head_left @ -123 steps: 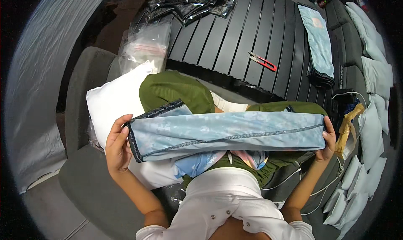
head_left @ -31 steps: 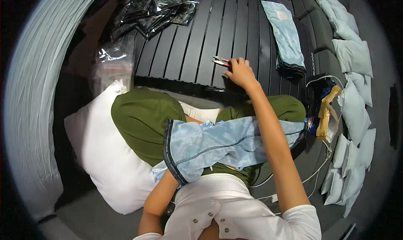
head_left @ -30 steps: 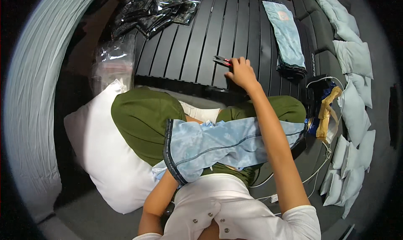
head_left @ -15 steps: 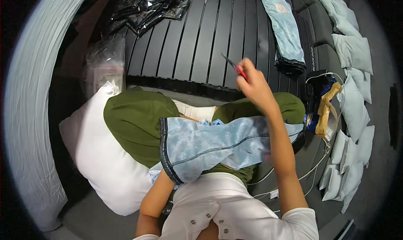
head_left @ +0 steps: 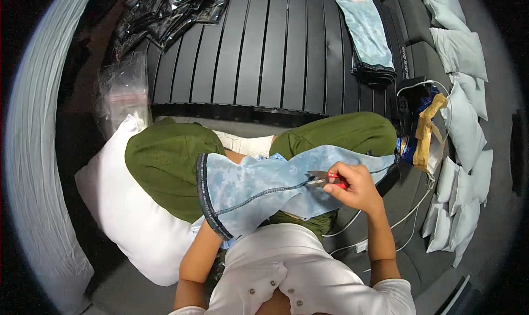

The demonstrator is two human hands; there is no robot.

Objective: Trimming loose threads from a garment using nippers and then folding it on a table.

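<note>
A light blue tie-dyed cloth tube lies across my lap, with a dark stitched seam along it and a dark band at its left end. My left forearm goes in at that banded end, and the cloth hides my left hand. My right hand is closed round red-handled thread snips. Their blades are over the seam near the middle of the tube; I cannot tell whether they touch it.
Beyond my knees stands a black slatted table bearing glossy black packets and a stack of folded blue cloth pieces. Clear plastic bags and a white pillow are at left. Pale cushions and a white cable are at right.
My right hand has come down and nearer with the snips, from above the table edge to the cloth's seam. The left arm stays inside the tube. The whole view has shifted slightly.
</note>
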